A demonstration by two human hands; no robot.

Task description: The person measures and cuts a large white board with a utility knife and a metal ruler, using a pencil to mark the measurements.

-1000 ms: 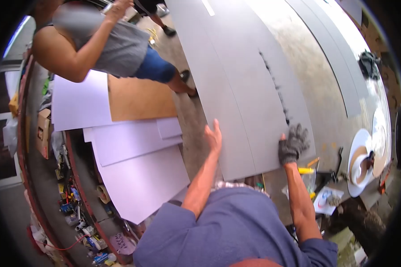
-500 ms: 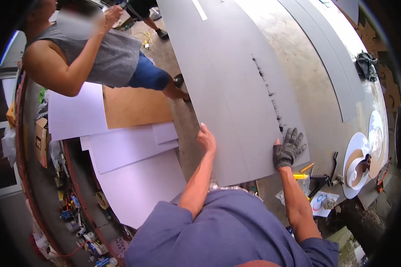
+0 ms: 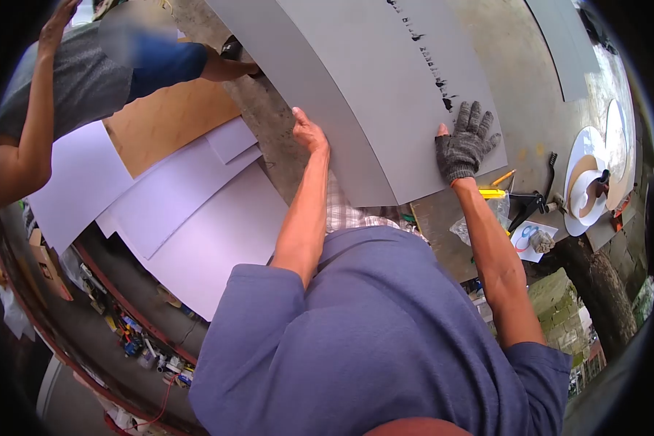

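Note:
A large grey sheet (image 3: 414, 131) with a line of black marks spans the work table, its left strip bent along a lengthwise crease. At the sheet's left edge, my left hand (image 3: 310, 132) is bare and closed on the rim, with some fingers hidden. My right hand (image 3: 466, 144), in a dark grey glove with the thumb tip bare, lies flat on the sheet with fingers spread, just below the black marks.
A yellow-and-black tool (image 3: 519, 200), a pencil (image 3: 503, 177) and round white pieces (image 3: 587, 182) lie right of the sheet. White boards (image 3: 203, 225) and a brown board (image 3: 171, 123) are at left. Another person (image 3: 65, 87) stands at upper left. Tools fill a lower-left shelf.
The view has shifted, so my hands and the sheet appear higher. The sheet's left strip now looks bent along a crease. The other person's raised arm has changed position.

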